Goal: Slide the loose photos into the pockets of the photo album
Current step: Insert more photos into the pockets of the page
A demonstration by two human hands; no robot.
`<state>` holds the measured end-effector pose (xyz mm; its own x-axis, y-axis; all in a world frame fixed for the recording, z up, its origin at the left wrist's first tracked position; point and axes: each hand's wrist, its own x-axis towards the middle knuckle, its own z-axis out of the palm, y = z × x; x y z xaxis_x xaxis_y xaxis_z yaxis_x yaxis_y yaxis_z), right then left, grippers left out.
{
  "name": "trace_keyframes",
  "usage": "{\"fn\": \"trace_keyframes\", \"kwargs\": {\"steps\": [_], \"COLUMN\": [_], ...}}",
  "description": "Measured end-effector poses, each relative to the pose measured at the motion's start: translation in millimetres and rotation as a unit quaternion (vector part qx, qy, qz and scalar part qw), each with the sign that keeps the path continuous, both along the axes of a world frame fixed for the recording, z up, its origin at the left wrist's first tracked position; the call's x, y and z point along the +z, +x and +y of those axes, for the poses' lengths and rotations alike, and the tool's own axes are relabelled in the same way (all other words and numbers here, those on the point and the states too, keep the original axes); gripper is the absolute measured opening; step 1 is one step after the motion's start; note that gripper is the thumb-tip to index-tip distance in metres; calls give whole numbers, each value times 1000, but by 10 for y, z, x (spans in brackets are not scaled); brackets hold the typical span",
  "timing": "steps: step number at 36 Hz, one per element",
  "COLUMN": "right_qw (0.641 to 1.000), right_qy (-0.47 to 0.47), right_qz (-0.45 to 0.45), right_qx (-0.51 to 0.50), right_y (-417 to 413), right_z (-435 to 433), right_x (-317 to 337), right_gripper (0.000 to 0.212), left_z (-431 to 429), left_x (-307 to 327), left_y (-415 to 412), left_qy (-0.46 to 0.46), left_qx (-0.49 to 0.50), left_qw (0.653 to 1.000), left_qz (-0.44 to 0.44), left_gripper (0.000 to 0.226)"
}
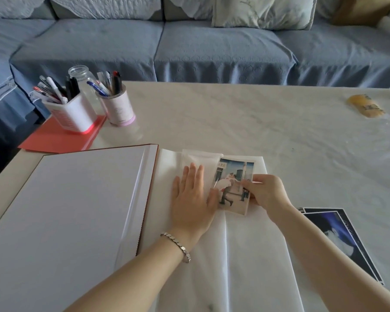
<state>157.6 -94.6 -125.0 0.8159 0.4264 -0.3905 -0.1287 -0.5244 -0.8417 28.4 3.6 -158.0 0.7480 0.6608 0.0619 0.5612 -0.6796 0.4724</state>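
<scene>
tabletop [234, 122] carrying open photo album [77, 210] | pocket page [245, 255] lying under left hand [193, 197], which is pressing flat with straight fingers | loose photos [338, 239] waiting just right of right hand [266, 192], left to file | photo [233, 176] being pinched by right hand, seemingly going partway into pocket

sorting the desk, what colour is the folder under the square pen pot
The folder is coral red; the head view shows it.
</scene>
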Motion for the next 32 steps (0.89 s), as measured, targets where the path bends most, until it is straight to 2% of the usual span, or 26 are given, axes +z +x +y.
{"fn": "trace_keyframes", "kwargs": {"steps": [3, 7, 13, 16, 19, 22, 26, 32], "right_qw": [999, 996, 983, 980, 998, 992, 989, 992], "right_qy": [-2, -9, -88, -118, -17, 81, 104, 113], "right_qz": [-7, -34, -108, -92, 5, 96, 102, 48], "right_qx": [34, 76, 116, 134, 66, 25, 23, 19], "right_y": [20, 3, -71, -65, -45, -55, -99, -207], "right_z": [50, 181, 266, 241, 193, 136, 147, 215], "right_x": [46, 42, 35, 37, 64, 151, 178, 167], "right_gripper": [11, 12, 39, 36, 21, 15, 9, 7], "left_z": [-3, -25, 48, 142, 204, 254, 276, 294], "left_x": [16, 56, 156, 190, 281, 359, 379, 361], "left_y": [5, 9, -65, -74, -84, -78, -130, -213], "left_qy": [-2, -17, -154, -219, -311, -367, -399, -411], "left_qx": [-2, 2, 39, 96, 143, 181, 170, 135], "left_qw": [1000, 1000, 975, 947, 903, 877, 879, 878], "left_qz": [6, -6, -155, -213, -258, -253, -197, -203], "left_gripper": [87, 86, 57, 55, 60, 64, 77, 82]}}
